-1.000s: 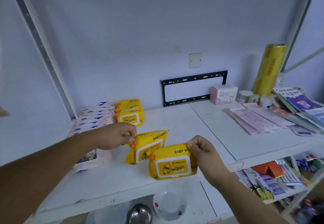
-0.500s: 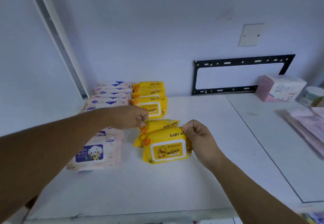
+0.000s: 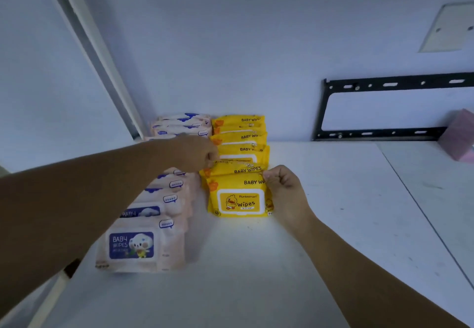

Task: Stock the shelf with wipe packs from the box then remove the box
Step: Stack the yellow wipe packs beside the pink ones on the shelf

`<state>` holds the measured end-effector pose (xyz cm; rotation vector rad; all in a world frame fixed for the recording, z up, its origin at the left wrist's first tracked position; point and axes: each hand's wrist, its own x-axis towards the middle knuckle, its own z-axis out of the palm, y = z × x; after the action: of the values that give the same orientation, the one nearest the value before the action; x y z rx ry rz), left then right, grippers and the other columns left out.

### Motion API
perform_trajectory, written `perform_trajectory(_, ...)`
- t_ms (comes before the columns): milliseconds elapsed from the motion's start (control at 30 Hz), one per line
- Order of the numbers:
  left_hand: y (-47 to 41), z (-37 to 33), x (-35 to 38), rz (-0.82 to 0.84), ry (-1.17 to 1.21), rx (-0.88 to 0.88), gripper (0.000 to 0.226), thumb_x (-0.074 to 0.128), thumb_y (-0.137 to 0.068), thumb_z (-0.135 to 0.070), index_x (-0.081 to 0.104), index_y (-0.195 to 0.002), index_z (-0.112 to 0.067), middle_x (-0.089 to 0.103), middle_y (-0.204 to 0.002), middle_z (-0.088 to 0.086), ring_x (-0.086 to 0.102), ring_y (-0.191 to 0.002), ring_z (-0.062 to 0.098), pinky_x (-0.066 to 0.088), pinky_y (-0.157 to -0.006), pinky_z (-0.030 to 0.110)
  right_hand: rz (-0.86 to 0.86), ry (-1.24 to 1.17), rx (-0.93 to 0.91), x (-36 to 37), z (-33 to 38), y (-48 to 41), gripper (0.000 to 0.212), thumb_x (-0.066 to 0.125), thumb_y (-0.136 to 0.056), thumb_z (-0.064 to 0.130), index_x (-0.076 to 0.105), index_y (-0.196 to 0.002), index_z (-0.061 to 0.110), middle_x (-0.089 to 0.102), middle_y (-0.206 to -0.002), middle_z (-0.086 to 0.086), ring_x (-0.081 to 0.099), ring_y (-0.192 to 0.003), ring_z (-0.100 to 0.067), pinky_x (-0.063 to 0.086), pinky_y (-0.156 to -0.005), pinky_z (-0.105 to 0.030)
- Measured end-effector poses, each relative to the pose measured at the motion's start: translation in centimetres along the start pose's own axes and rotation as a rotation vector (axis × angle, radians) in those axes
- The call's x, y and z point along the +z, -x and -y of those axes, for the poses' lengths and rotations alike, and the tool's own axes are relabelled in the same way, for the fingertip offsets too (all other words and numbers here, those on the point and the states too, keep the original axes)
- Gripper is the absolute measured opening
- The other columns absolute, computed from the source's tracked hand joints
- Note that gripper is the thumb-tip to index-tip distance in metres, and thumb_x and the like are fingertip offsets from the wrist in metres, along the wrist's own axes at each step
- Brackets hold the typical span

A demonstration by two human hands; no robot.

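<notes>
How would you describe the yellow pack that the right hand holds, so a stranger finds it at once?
On the white shelf, two rows of wipe packs run back to the wall: pink on the left, yellow on the right. It is the front yellow pack, pinched at its top right corner by the right hand; only its full duck label shows.

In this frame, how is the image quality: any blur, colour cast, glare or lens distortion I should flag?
Head view: a cool bluish cast dims the wall and shelf; the front yellow wipes pack looks overbright but its print stays readable; the pink wipes packs are soft at their edges, with the left hand slightly smeared; wide-angle bending slants the shelf upright; the right hand is fairly sharp.
</notes>
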<state>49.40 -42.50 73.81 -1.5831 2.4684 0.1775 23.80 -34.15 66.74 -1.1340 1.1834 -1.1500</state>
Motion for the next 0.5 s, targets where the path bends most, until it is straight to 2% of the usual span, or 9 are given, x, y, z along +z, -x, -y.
perform_trajectory(133, -2.0, -0.3, 0.1, -0.114, -0.142, -0.069, 0.016, 0.05, -0.097, -0.03, 0.064, -0.103, -0.033, 0.065, -0.093, -0.009, 0.06, -0.089, 0.017, 0.04, -0.075, 0.033, -0.035, -0.019, 0.021, 1.1, -0.2, -1.9, 0.02, 0.052, -0.104, 0.017, 0.058, -0.085, 0.015, 0.075, -0.088, -0.001, 0.073, -0.072, -0.012, 0.056, -0.06, -0.027)
perform_trajectory(200, -2.5, -0.5, 0.0, -0.091, -0.166, -0.066, 0.012, 0.05, -0.096, -0.029, 0.062, -0.095, -0.033, 0.061, -0.084, -0.011, 0.056, -0.082, 0.012, 0.035, -0.075, 0.033, -0.069, -0.016, 0.03, 1.7, -0.5, -2.7, 0.02, 0.054, -0.104, 0.019, 0.059, -0.085, 0.016, 0.076, -0.089, 0.0, 0.075, -0.076, -0.015, 0.059, -0.065, -0.032)
perform_trajectory(267, -2.6, -0.4, 0.3, -0.147, -0.185, -0.07, 0.012, 0.051, -0.094, -0.028, 0.061, -0.088, -0.032, 0.06, -0.077, -0.012, 0.054, -0.076, 0.01, 0.034, -0.073, 0.033, -0.115, 0.017, 0.035, 2.3, -0.9, -3.4, 0.019, 0.055, -0.103, 0.022, 0.06, -0.085, 0.017, 0.076, -0.091, -0.001, 0.075, -0.08, -0.018, 0.061, -0.071, -0.036)
perform_trajectory(333, -2.8, -0.1, 0.6, -0.186, -0.229, -0.09, 0.015, 0.051, -0.092, -0.026, 0.056, -0.08, -0.031, 0.053, -0.067, -0.011, 0.049, -0.067, 0.007, 0.033, -0.064, 0.029, -0.155, 0.044, 0.035, 2.8, -1.1, -4.0, 0.018, 0.056, -0.102, 0.024, 0.061, -0.088, 0.014, 0.077, -0.093, -0.001, 0.075, -0.083, -0.019, 0.062, -0.074, -0.038)
perform_trajectory(433, -2.9, -0.2, 1.0, -0.205, -0.281, -0.094, 0.017, 0.05, -0.091, -0.023, 0.055, -0.076, -0.027, 0.05, -0.062, -0.009, 0.047, -0.061, 0.007, 0.028, -0.052, 0.024, -0.185, 0.054, 0.037, 3.4, -1.3, -4.4, 0.019, 0.058, -0.101, 0.026, 0.063, -0.094, 0.01, 0.077, -0.095, 0.0, 0.076, -0.083, -0.016, 0.062, -0.072, -0.034)
perform_trajectory(500, -3.0, -0.2, 1.1, -0.235, -0.245, -0.113, 0.018, 0.049, -0.092, -0.025, 0.057, -0.075, -0.027, 0.054, -0.064, -0.008, 0.054, -0.066, 0.011, 0.033, -0.056, 0.026, -0.198, 0.07, 0.046, 3.5, -1.4, -4.4, 0.019, 0.059, -0.1, 0.027, 0.064, -0.092, 0.011, 0.077, -0.092, 0.003, 0.075, -0.08, -0.013, 0.061, -0.07, -0.03)
